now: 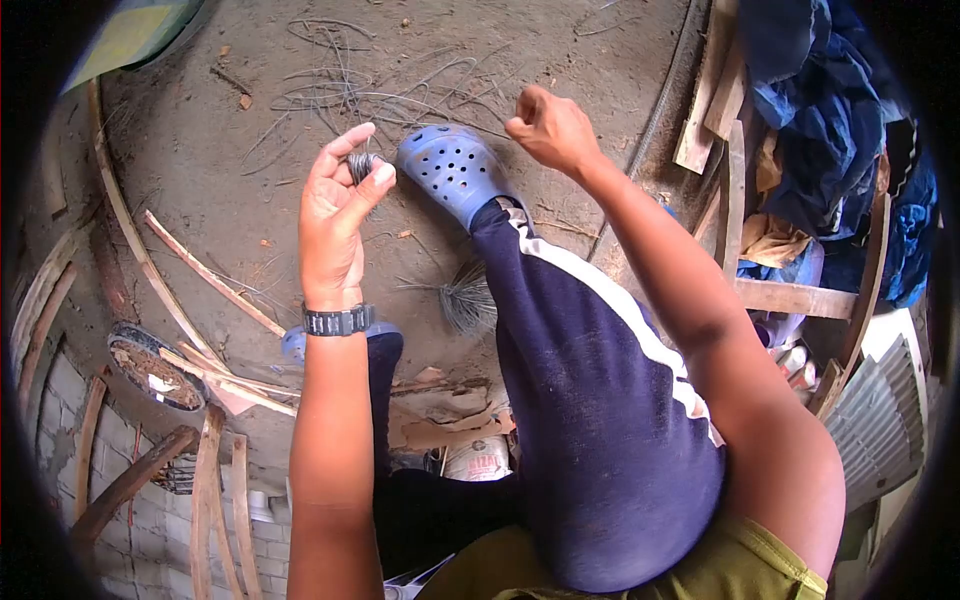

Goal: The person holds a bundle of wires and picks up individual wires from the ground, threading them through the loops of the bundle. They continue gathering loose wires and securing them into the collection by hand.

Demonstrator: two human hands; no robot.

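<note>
My left hand (338, 215), with a dark watch on its wrist, is raised left of my blue clog (455, 168). Its fingers and thumb close round a small bundle of thin grey wire (362, 168). On the other side of the clog, my right hand (556, 130) is closed with its fingers curled. A thin strand of wire appears to reach its fingertips; the grip itself is partly hidden. Beyond the clog, loose tangled wire (345, 90) lies on the dirt floor. Another bundle of cut wire (468, 298) rests on the ground beside my leg.
Wooden strips (215, 270) lie at the left, near a round pan of debris (155, 365). Boards (708, 105), a long rod (655, 115) and blue tarpaulin (835, 90) are at the right. A printed sack (478, 458) sits below, near my legs.
</note>
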